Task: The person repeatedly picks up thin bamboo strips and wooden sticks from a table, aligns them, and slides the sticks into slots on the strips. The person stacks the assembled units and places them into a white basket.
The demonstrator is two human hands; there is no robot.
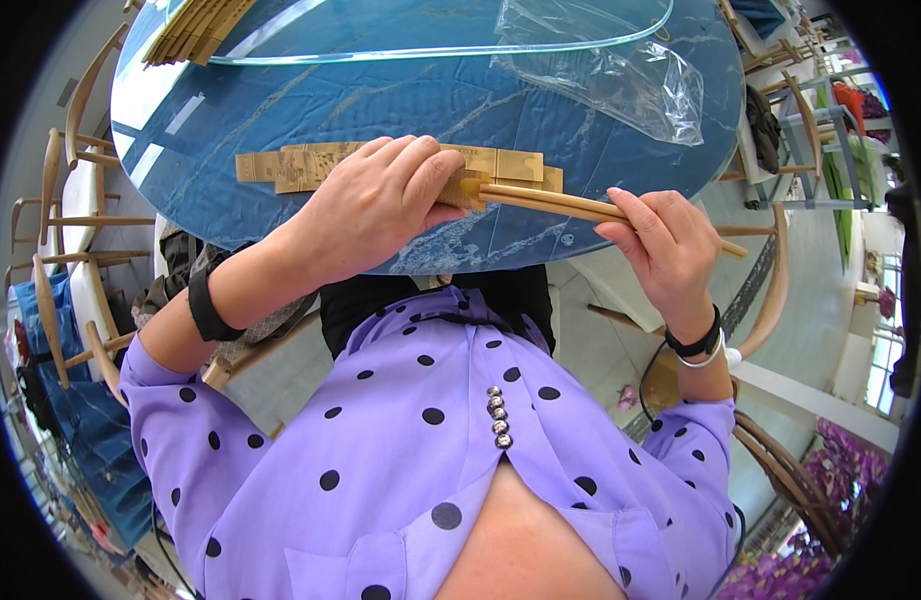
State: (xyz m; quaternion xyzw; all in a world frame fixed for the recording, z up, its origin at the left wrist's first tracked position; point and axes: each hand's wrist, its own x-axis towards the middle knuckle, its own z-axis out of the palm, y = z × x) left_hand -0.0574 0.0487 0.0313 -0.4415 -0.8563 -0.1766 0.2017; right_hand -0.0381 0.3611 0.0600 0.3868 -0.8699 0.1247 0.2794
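A pair of light wooden chopsticks point(551, 203) slants across in front of me, over the near edge of the table. My right hand point(666, 245) pinches them between thumb and fingers, and their far right ends stick out past that hand. The left ends reach into the mouth of a brown paper chopstick sleeve point(469, 189). Wrapped around this sleeve is my left hand point(386, 200), which hides most of it. Beneath and behind the left hand, several flat brown paper sleeves point(296, 172) lie overlapping in a row on the table.
The round table point(381, 110) has a blue marbled top. Toward its back lie a stack of brown sleeves point(196, 30), a clear plastic bag point(621, 80) and a curved, pale glassy edge point(431, 54). Wooden chairs point(81, 220) stand on both sides.
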